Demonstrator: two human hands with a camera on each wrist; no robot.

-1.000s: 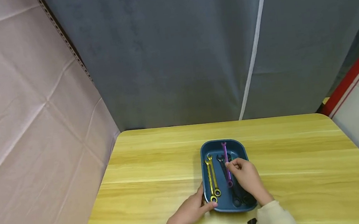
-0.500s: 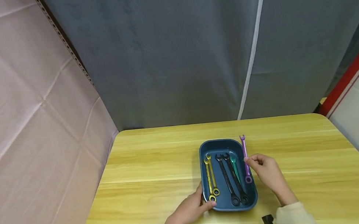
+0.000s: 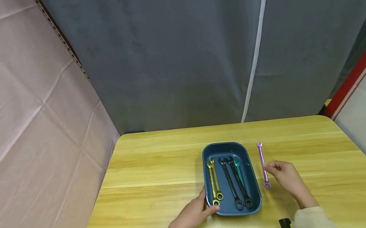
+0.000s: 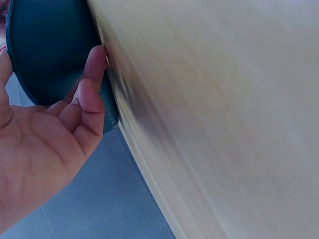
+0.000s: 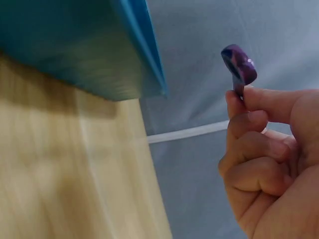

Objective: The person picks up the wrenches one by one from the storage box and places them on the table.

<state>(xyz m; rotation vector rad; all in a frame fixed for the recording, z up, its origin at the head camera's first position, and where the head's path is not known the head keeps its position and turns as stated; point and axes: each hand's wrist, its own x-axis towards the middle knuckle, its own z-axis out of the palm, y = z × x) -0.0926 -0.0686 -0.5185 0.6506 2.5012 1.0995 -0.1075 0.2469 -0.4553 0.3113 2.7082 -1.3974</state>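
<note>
My right hand pinches a purple combination wrench between thumb and index finger, to the right of a blue tray. In the right wrist view the ring end of the purple wrench sticks out past the fingertips, apart from the tray wall. At the tray's near left corner, my left hand grips it, thumb over the rim and fingers against the outer wall. Inside lie two gold wrenches, two black wrenches and a green wrench, partly covered by a black one.
The tray stands on a wood-grain table. A grey curtain hangs behind the table's back edge. Pale cloth covers the left side, and a white panel with a red border stands at the right. A black strap piece shows at the right cuff.
My right hand has carried the purple wrench from above the tray rightward, past its right rim, to over the table. The left hand has stayed on the tray.
</note>
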